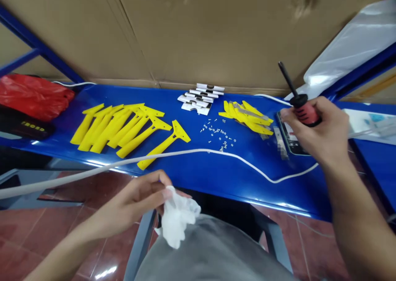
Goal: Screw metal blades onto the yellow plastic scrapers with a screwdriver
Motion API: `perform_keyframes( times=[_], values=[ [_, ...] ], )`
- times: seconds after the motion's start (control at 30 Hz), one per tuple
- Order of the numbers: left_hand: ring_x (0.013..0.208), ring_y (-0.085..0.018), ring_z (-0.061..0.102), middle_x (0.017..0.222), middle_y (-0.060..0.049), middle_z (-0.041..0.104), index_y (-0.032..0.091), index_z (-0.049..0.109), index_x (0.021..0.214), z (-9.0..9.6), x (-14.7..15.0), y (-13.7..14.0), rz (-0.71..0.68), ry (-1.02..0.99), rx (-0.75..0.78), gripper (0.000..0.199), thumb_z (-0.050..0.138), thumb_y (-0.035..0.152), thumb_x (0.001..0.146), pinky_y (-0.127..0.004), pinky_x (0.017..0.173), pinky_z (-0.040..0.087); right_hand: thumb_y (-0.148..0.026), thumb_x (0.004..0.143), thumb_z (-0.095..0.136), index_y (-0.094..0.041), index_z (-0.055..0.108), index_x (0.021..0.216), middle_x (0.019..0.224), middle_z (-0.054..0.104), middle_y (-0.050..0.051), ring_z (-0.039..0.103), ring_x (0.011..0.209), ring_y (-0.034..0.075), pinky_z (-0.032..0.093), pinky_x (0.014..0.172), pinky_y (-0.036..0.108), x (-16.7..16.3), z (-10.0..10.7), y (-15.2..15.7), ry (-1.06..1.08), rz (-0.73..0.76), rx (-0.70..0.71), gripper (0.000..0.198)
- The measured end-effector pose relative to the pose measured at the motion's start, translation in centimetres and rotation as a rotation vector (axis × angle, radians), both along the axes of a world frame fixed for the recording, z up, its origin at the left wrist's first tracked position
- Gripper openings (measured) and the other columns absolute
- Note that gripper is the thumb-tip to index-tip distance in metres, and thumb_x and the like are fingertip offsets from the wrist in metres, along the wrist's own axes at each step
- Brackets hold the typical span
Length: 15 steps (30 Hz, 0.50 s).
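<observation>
Head view shows the right hand [329,130] wrapped around a red-handled, black-shafted screwdriver [305,111] jutting beyond the grip, the left hand [144,196] pinching crumpled white tissue [177,220], most hanging loose below.

- A crumpled red plastic bag [34,97] at the table's far left, just behind a black case [18,120] with yellow lettering
- A thick white cable [198,151] – crossing the blue table [192,174] in a loose curve
- Whitish plastic sheeting [355,38] leaning up at the right
- Brown panelling [216,33] behind the table
- Reddish floor tiles [37,231] below – shiny in places
</observation>
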<state>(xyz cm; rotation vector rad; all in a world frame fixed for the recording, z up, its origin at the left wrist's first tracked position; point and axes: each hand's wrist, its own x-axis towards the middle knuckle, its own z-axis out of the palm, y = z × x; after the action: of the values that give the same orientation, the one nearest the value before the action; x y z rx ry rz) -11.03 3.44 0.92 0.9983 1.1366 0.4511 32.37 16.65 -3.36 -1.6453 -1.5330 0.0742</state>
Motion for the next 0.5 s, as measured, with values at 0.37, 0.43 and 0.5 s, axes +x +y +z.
perform_keyframes(
  times=[0.37, 0.43, 0.5],
  values=[
    [0.083, -0.03, 0.085, 0.084, -0.007, 0.086, 0.029, 0.075, 0.097, 3.1, 5.6, 1.3, -0.181, -0.218, -0.143, 0.022, 0.082, 0.049, 0.1, -0.041, 0.075, 0.069, -0.047, 0.089, 0.082, -0.023, 0.055, 0.082, 0.075, 0.06, -0.002, 0.05, 0.069, 0.015, 0.042, 0.072, 0.033, 1.0, -1.7, 0.7, 0.003, 0.027, 0.1, 0.036],
    [0.088, -0.03, 0.087, 0.085, -0.005, 0.086, 0.029, 0.076, 0.099, 3.7, 6.0, 1.5, -0.188, -0.261, -0.2, 0.018, 0.081, 0.046, 0.101, -0.041, 0.08, 0.071, -0.047, 0.089, 0.081, -0.023, 0.056, 0.083, 0.076, 0.06, -0.003, 0.051, 0.069, 0.015, 0.044, 0.074, 0.034, 1.2, -1.9, 0.8, -0.007, 0.021, 0.128, 0.036],
    [0.096, -0.028, 0.088, 0.085, -0.001, 0.087, 0.029, 0.076, 0.101, 4.3, 6.3, 1.6, -0.174, -0.31, -0.226, 0.013, 0.077, 0.042, 0.105, -0.037, 0.083, 0.072, -0.044, 0.087, 0.082, -0.023, 0.056, 0.081, 0.073, 0.057, -0.004, 0.047, 0.067, 0.014, 0.045, 0.073, 0.035, 1.3, -1.9, 0.9, -0.013, 0.019, 0.149, 0.034]
  ],
)
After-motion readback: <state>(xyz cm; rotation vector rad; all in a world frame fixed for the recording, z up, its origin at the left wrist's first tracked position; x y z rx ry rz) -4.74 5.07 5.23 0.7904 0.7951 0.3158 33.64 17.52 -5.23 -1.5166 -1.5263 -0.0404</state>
